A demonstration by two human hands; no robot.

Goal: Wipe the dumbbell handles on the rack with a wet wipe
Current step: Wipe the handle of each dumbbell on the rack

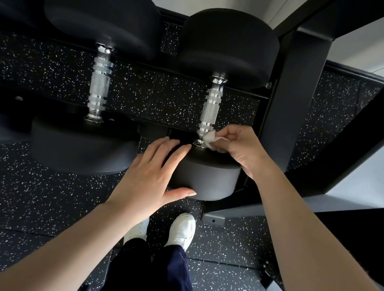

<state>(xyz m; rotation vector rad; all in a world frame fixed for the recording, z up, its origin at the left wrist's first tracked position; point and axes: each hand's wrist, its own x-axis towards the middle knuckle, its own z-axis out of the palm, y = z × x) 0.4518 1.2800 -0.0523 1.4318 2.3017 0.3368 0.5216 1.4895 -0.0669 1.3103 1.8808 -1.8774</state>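
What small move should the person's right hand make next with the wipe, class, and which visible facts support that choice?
Probably slide the wet wipe up the right dumbbell's handle, away from the person. The right hand pinches it against the handle's near end, beside the near weight head, so the knurled stretch above looks uncovered. The left hand rests open on that head, seemingly steadying it.

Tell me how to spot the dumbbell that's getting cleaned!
Find the black rack post on the right. The dumbbell right beside it is the one. Unlike its bigger neighbour, the left hand rests on its near end and the right hand presses a white wipe to its handle.
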